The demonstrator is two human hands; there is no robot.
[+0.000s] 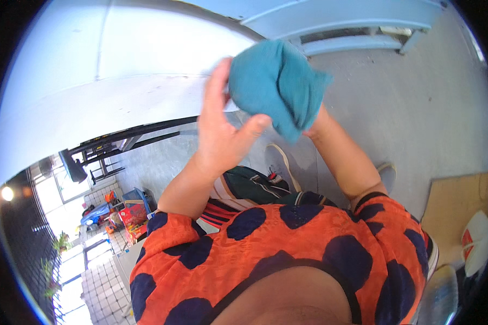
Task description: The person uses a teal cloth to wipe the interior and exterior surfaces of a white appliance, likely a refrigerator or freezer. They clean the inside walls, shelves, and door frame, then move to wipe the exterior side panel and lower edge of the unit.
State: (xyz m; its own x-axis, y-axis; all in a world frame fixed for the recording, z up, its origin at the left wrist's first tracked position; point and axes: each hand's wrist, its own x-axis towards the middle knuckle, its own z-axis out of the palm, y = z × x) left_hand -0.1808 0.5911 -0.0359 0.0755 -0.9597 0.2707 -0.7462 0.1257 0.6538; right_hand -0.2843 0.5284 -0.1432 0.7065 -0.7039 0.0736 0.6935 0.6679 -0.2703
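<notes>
A bundled piece of teal fabric (264,81), rounded on the left and creased down the middle, is held up in front of me, slightly blurred. My left hand (223,122) is at its left side. The fingers lie along and partly behind the rounded edge, while the thumb points to its lower edge. My right hand (312,129) comes from the right beneath the fabric, and its fingers are mostly hidden by it. Whether the fabric is a garment or a cloth, I cannot tell.
A white tabletop (146,93) is at the upper left, its edge close to my left hand. Beyond stands a light blue metal frame (349,20). Cardboard (451,211) lies on the grey floor (390,118) at right. Red boxes (134,215) sit at lower left.
</notes>
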